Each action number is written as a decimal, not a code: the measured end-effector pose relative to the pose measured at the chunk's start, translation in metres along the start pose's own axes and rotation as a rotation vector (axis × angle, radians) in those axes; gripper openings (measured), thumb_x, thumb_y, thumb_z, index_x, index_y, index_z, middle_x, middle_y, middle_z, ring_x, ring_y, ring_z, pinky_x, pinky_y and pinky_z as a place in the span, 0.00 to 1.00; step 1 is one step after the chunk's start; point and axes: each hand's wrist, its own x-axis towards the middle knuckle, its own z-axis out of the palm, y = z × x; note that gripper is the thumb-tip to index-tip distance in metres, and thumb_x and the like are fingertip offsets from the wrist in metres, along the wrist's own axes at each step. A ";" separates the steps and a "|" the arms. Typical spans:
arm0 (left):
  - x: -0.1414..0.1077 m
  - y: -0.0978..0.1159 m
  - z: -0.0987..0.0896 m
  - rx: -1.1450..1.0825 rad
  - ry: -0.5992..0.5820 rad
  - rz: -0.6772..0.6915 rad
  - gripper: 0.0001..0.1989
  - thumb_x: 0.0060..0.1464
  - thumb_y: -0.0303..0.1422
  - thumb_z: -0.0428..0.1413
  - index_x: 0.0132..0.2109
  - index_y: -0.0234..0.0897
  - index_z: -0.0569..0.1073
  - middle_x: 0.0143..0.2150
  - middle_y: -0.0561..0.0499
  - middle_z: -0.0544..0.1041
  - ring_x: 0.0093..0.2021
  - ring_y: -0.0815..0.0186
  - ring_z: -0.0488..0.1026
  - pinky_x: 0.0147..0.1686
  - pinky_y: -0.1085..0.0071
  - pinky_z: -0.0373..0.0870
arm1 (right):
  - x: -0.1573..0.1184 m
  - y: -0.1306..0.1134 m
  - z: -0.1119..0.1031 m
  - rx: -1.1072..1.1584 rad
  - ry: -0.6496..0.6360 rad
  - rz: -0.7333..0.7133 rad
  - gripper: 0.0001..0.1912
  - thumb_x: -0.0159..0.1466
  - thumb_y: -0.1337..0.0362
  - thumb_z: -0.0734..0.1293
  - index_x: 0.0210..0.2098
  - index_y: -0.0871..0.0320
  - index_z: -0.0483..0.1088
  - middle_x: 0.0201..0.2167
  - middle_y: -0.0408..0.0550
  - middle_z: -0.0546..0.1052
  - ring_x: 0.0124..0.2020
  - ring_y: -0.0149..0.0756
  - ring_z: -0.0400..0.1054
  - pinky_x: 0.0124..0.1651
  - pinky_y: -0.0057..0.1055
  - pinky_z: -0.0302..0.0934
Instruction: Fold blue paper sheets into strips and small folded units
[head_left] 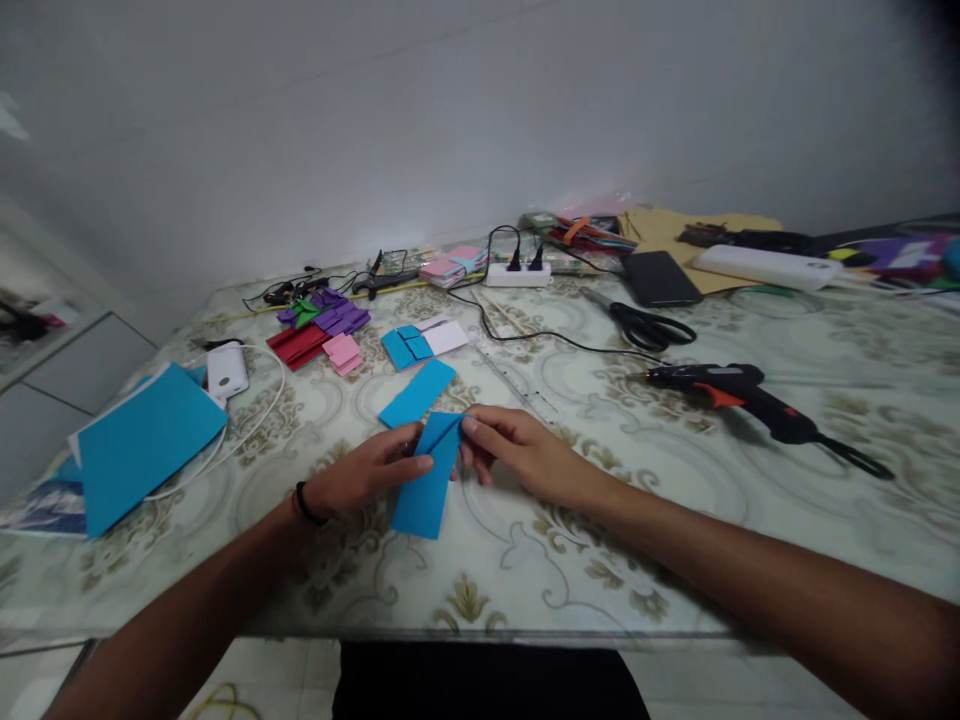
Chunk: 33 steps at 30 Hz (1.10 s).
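Between my two hands is a strip of blue paper (426, 500), raised a little over the table, with a diagonal fold near its top right corner. My left hand (382, 465) grips its left edge, thumb on the front and the other fingers partly hidden behind. At the folded corner, my right hand (510, 445) pinches the paper between thumb and fingers. Just beyond lies another blue paper strip (417, 392), flat on the tablecloth. Farther back sit a folded blue paper piece (407, 347) and a white paper piece (448, 337).
Left are blue sheets (146, 445) and a white device (226, 370) with a cable. Folded red paper (298, 346) and purple paper (342, 316) lie behind. Scissors (649, 325), a glue gun (742, 390), a clear ruler (514, 382), a power strip (519, 274) and a phone (661, 278) are rightward.
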 end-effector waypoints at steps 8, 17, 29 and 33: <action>0.002 0.001 0.001 0.043 -0.020 -0.029 0.22 0.61 0.46 0.64 0.55 0.35 0.76 0.50 0.44 0.80 0.49 0.57 0.76 0.49 0.64 0.73 | -0.003 0.002 0.001 0.010 -0.136 -0.011 0.28 0.68 0.37 0.65 0.41 0.58 0.67 0.27 0.40 0.71 0.27 0.28 0.67 0.35 0.28 0.62; 0.001 0.004 0.001 0.062 -0.002 -0.077 0.21 0.60 0.47 0.65 0.52 0.36 0.77 0.44 0.48 0.80 0.41 0.62 0.75 0.41 0.68 0.72 | -0.006 -0.003 0.001 -0.005 -0.191 0.001 0.30 0.69 0.36 0.62 0.44 0.59 0.67 0.25 0.41 0.73 0.29 0.30 0.68 0.37 0.29 0.62; 0.000 0.001 -0.001 0.154 0.034 -0.077 0.27 0.59 0.48 0.65 0.58 0.38 0.70 0.47 0.49 0.77 0.45 0.61 0.73 0.46 0.67 0.70 | -0.006 0.006 0.001 0.076 -0.242 0.048 0.24 0.71 0.47 0.65 0.55 0.60 0.65 0.31 0.44 0.76 0.32 0.32 0.74 0.39 0.31 0.70; 0.000 0.006 0.000 0.219 0.050 -0.075 0.22 0.61 0.44 0.63 0.56 0.37 0.71 0.49 0.51 0.77 0.47 0.62 0.73 0.48 0.68 0.69 | -0.005 0.009 0.002 0.048 -0.263 0.021 0.24 0.69 0.51 0.69 0.56 0.60 0.65 0.34 0.45 0.78 0.34 0.33 0.75 0.39 0.30 0.69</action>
